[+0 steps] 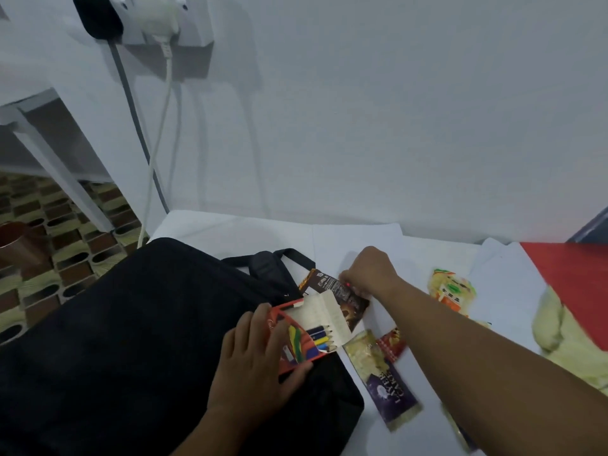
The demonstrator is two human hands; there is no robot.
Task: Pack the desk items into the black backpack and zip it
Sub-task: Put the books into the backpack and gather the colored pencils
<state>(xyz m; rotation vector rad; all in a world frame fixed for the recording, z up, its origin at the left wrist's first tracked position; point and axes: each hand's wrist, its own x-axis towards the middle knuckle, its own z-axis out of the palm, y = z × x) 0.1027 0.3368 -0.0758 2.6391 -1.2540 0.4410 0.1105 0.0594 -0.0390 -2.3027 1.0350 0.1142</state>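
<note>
Head view: left hand (253, 360) holds pencil box (306, 334); right hand (368, 274) pinches dark wrapper (332, 286); purple packet (391, 390) reads "LAYER CAKE".

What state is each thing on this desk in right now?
Black backpack: lying flat, opening not visible.
Coloured pencil box: flap open, pencils showing, held by left hand.
Dark snack packet: pinched by right hand.
Purple cake packet: lying on desk, sealed.
Yellow snack packet: lying on desk, untouched.

black plug (98, 16) and white plug (154, 18) in wall socket, cables hanging down; patterned floor tiles (56, 205); copper-coloured cup (18, 245) at left on floor
</note>
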